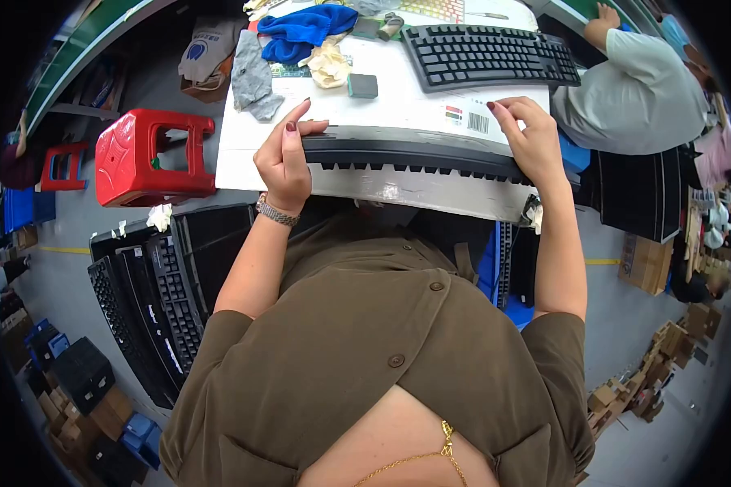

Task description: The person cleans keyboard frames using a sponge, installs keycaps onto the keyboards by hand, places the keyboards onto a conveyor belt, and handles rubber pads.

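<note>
A black keyboard (414, 152) stands tilted on its long edge at the table's near side, its key edges toward my body. At its left end, my left hand (284, 161) grips it, with one finger raised and another behind it. The right end sits in my right hand (533, 140), with the thumb and fingers bent over the top edge. Behind it, a second black keyboard (491, 57) lies flat, keys up. A small dark sponge-like block (363, 86) and a crumpled cream cloth (328, 65) are on the table beyond my left hand.
A blue cloth (304, 31) and a grey rag (253, 77) lie on the white table (234, 154). A red stool (130, 158) stands left. Several keyboards fill a black bin (166, 284) beside me. Another person (633, 89) sits at the right.
</note>
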Tool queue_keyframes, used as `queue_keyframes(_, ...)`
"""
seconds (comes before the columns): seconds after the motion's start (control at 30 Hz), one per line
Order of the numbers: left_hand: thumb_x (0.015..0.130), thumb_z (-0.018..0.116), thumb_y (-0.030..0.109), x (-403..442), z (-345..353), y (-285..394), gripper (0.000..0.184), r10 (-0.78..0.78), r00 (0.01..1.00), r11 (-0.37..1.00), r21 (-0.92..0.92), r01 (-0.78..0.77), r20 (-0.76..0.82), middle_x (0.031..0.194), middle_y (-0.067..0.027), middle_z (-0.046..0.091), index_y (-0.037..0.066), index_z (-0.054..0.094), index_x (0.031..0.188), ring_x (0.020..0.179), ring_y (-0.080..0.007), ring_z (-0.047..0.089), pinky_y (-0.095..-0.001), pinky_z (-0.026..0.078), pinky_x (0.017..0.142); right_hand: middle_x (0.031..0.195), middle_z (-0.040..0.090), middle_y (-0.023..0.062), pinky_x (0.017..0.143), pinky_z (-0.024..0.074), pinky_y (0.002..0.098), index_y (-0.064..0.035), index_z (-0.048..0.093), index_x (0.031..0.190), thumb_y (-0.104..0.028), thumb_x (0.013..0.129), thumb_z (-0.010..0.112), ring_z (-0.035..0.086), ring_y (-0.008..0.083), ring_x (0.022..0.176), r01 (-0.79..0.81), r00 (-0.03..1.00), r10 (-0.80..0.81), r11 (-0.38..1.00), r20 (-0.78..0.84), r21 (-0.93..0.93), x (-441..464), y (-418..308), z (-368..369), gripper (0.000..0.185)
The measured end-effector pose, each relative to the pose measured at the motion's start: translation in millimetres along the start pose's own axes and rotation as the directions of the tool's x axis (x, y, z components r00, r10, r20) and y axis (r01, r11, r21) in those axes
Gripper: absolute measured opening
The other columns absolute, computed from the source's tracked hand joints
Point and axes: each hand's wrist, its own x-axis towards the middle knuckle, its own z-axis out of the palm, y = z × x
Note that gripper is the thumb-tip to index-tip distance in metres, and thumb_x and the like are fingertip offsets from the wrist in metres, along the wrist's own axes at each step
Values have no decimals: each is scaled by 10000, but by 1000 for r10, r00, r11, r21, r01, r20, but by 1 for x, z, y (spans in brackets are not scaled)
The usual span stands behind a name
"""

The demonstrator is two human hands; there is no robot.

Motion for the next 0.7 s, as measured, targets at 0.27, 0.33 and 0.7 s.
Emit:
queue_keyframes(0.27, 1013, 408, 55, -13, -3, -1, 401, 56, 998, 998, -11, -56, -5, 916, -125, 809, -59, 699, 1263, 779, -172, 721, -239, 551, 748, 1277, 701, 97, 815, 500, 304, 1, 715, 995, -144, 954, 744, 646, 205, 979, 84, 996, -83, 995, -18, 57, -13, 0, 4, 153)
queue_keyframes(0.33, 1001, 406, 48, -16, -4, 0, 403, 79, 997, 997, 16, -79, 1, 925, -124, 811, -57, 700, 1256, 792, -182, 729, -250, 561, 773, 1322, 678, 98, 837, 515, 319, -20, 709, 1035, -185, 941, 765, 632, 253, 1094, 93, 993, -102, 987, 64, 135, -17, -5, 0, 198)
queue_keyframes(0.7, 974, 411, 50, -30, -10, -9, 401, 172, 985, 979, 109, -174, 26, 961, -116, 817, -45, 711, 1223, 817, -197, 739, -283, 578, 811, 1457, 597, 88, 860, 528, 320, -66, 700, 1139, -264, 909, 812, 579, 281, 1279, 17, 917, -114, 969, 382, 248, -43, -22, -5, 324)
